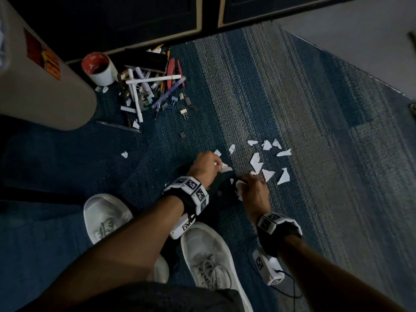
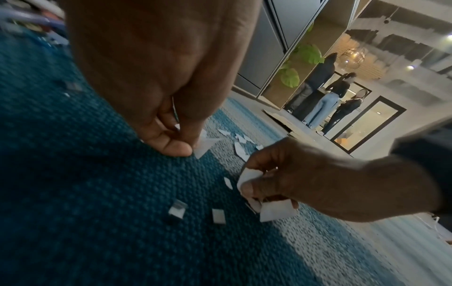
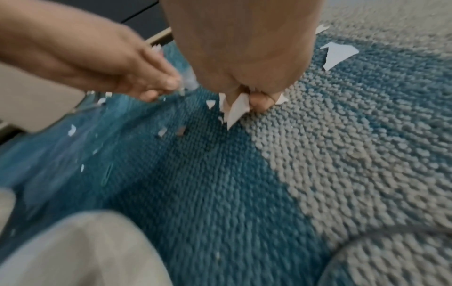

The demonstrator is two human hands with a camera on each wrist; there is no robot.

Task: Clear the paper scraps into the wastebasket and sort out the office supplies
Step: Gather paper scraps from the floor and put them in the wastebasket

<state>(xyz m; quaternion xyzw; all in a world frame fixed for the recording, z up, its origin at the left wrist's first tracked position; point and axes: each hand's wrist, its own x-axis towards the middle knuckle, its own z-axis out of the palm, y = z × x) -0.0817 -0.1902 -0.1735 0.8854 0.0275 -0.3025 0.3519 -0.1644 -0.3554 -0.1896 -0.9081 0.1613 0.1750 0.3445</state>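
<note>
We hoard gathered scraps [image 2: 276,211] in right hand [image 1: 255,188]; left hand [image 1: 203,164] fingers [image 2: 171,148] pinch another scrap [image 2: 204,146] off carpet [image 1: 157,167], fewer wastebasket [image 1: 40,86] trips.

Wastebasket [image 1: 33,86] cut off by edge; office supplies [image 1: 148,86] heaped, indistinct.

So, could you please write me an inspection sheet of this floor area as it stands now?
Surface: blue and grey carpet.
Job's things: torn paper scraps scattered ahead of the hands; beige wastebasket at left; pens, binder clips and red-handled pliers piled as office supplies.
Clutter: red-lined cup on its side beside the pile.
Hands: left hand pinches a scrap; right hand holds a bunch of scraps.
Cables: thin black cable from the right wrist camera.
Surroundings: dark cabinet doors; white shoes; people standing far off.
</note>
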